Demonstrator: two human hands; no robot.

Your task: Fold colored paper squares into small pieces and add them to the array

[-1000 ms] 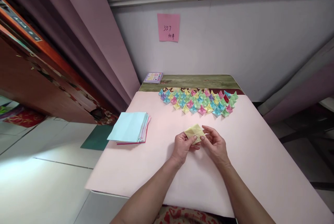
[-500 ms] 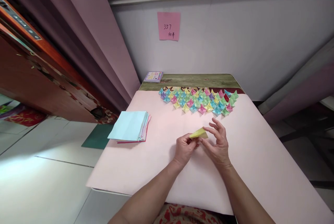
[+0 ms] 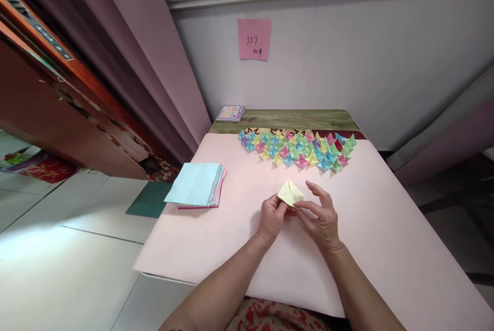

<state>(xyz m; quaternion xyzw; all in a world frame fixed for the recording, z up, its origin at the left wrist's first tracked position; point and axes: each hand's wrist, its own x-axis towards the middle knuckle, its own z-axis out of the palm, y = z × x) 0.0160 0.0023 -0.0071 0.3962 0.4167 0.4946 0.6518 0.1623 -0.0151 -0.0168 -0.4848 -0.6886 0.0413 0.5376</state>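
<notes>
Both of my hands hold a partly folded yellow paper (image 3: 290, 192) just above the pink table cover (image 3: 231, 238). My left hand (image 3: 271, 218) pinches its lower left corner between thumb and fingers. My right hand (image 3: 321, 216) grips its right side, with thumb and forefinger on the paper and the other fingers raised. Beyond the hands, several small folded paper shapes (image 3: 299, 149) in pink, blue, green and yellow lie in rows. A stack of coloured paper sheets (image 3: 197, 191), light blue on top, rests at the table's left edge.
A small paper pack (image 3: 230, 112) lies on the bare wooden strip (image 3: 293, 120) at the table's far end. A pink note (image 3: 253, 39) hangs on the wall. A wooden door (image 3: 57, 104) and a curtain (image 3: 154, 63) stand to the left, above the tiled floor (image 3: 57, 259).
The yellow paper has been turned in my hands: from a flat diamond, to edge-on, to a raised pointed face now. My right fingers lifted and came back onto it.
</notes>
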